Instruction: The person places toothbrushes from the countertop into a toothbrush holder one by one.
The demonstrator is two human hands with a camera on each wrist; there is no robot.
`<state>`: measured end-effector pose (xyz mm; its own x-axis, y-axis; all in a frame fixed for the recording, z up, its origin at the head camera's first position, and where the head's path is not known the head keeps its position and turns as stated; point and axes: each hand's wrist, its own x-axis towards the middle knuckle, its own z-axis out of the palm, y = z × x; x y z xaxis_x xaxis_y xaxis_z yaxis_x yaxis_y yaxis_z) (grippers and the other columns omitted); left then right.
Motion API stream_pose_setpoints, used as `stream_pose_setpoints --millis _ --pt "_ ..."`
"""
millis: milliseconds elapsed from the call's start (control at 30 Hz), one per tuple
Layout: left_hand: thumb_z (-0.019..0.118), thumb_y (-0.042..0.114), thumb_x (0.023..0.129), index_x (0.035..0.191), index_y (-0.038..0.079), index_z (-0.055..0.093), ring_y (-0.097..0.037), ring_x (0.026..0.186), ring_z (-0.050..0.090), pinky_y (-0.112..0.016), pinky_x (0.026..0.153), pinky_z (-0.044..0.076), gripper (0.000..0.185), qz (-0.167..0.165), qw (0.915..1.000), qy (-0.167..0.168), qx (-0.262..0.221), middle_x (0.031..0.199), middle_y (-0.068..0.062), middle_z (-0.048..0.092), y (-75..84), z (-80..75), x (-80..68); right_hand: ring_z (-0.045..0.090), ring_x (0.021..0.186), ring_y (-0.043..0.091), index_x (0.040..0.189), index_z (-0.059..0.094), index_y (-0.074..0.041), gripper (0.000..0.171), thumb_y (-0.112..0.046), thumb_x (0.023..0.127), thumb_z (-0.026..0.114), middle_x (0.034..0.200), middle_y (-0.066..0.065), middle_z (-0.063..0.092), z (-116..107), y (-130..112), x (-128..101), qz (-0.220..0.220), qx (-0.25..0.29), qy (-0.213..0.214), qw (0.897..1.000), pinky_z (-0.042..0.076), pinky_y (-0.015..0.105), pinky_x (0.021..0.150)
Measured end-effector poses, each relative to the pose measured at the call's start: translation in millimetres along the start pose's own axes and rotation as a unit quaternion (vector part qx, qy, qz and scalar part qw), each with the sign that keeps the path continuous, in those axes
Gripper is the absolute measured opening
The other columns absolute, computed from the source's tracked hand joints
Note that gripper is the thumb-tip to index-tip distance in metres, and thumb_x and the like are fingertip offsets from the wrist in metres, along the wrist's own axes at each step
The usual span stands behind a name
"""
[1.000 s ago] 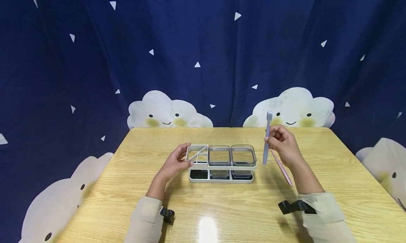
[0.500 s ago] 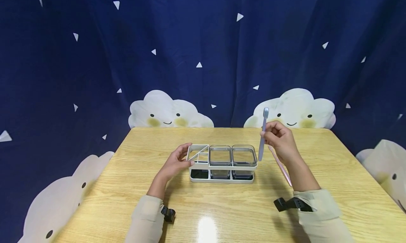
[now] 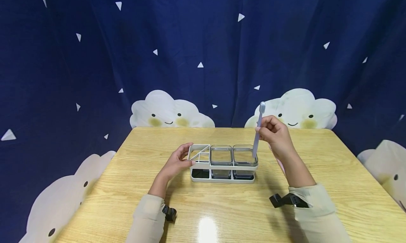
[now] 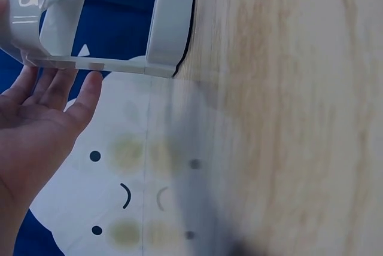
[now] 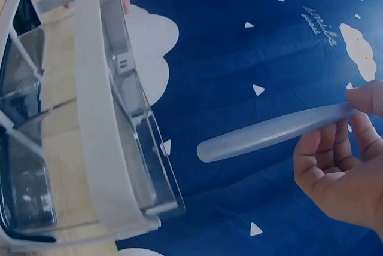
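Head view is showing the right hand (image 3: 275,134) pinching a pale lilac toothbrush (image 3: 258,129) partway along its handle, fingers and thumb curling round it. The brush is standing nearly upright, its long axis running top to bottom with a slight lean: the bristle head is pointing up and a little away from the palm, above the fingers, while the blunt handle end is pointing down and hanging just over the rim of the clear cup (image 3: 245,157) nearest that hand. From the right wrist view that end is looking clear of the cup wall, not yet touching it. The left hand (image 3: 176,162) is resting with straight, relaxed fingers against the far end of the white holder (image 3: 222,163), touching its frame beside the divided compartment and gripping nothing. The holder is sitting on the wooden counter (image 3: 333,172) between the two hands. A pink toothbrush (image 3: 280,162) is lying on the counter just under the right forearm, mostly hidden.

The lilac brush is likely light, stiff and smooth plastic, so a mid-handle pinch is probably suiting it best; a grip near either tip may be letting it swing or slip. The holder is looking light enough to slide, hence the bracing fingers.
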<state>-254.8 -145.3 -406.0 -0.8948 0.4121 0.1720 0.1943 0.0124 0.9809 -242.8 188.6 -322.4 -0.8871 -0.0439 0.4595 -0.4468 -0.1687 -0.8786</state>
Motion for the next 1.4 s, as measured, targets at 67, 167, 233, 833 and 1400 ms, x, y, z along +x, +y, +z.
stream_pose_setpoints --millis 67,167,233,833,1400 --pt "0.061 -0.008 0.08 0.139 -0.009 0.028 -0.04 0.122 0.037 -0.027 0.089 0.043 0.068 -0.001 1.0 0.002 0.003 0.134 -0.032 0.037 2.7 0.5 -0.9 0.052 0.068 0.01 0.088 0.057 -0.007 0.018 0.01 0.085 0.056 0.077 0.002 0.05 3 -1 2 -0.002 0.012 -0.005 1.0 0.05 0.022 0.06" --pt "0.062 -0.008 0.079 0.139 -0.009 0.029 -0.038 0.122 0.037 -0.029 0.089 0.043 0.068 -0.005 1.0 0.005 0.004 0.135 -0.03 0.037 4.6 0.5 -1.1 0.053 0.067 0.01 0.087 0.056 -0.007 0.02 0.013 0.084 0.054 0.076 0.002 0.051 9 0 4 -0.005 0.031 -0.009 0.999 0.051 0.022 0.06" --pt "0.062 -0.008 0.079 0.139 -0.008 0.03 -0.038 0.123 0.037 -0.029 0.089 0.043 0.069 -0.008 0.9999 0.006 0.004 0.135 -0.029 0.038 4.5 0.1 -0.6 0.054 0.067 0.01 0.087 0.056 -0.007 0.022 0.014 0.084 0.054 0.076 0.002 0.051 11 1 5 -0.006 0.043 -0.008 0.999 0.051 0.022 0.059" --pt "0.063 -0.01 0.079 0.141 -0.004 0.031 -0.039 0.124 0.036 -0.028 0.086 0.045 0.07 -0.012 0.9998 0.007 -0.013 0.136 -0.025 0.04 -19.7 -7.2 8.8 0.053 0.07 0.012 0.09 0.055 -0.013 0.024 0.011 0.085 0.055 0.081 0.002 0.048 39 17 9 0.026 0.064 -0.009 0.998 0.051 0.026 0.062" --pt "0.067 -0.006 0.076 0.139 0.002 0.037 -0.044 0.124 0.035 -0.03 0.085 0.047 0.069 0.004 0.9998 0.015 -0.013 0.132 -0.021 0.044 -28.4 -10.3 9.5 0.053 0.074 0.014 0.088 0.056 -0.014 0.022 0.007 0.086 0.055 0.083 0.005 0.049 76 25 11 0.012 0.075 -0.047 0.996 0.053 0.03 0.068"
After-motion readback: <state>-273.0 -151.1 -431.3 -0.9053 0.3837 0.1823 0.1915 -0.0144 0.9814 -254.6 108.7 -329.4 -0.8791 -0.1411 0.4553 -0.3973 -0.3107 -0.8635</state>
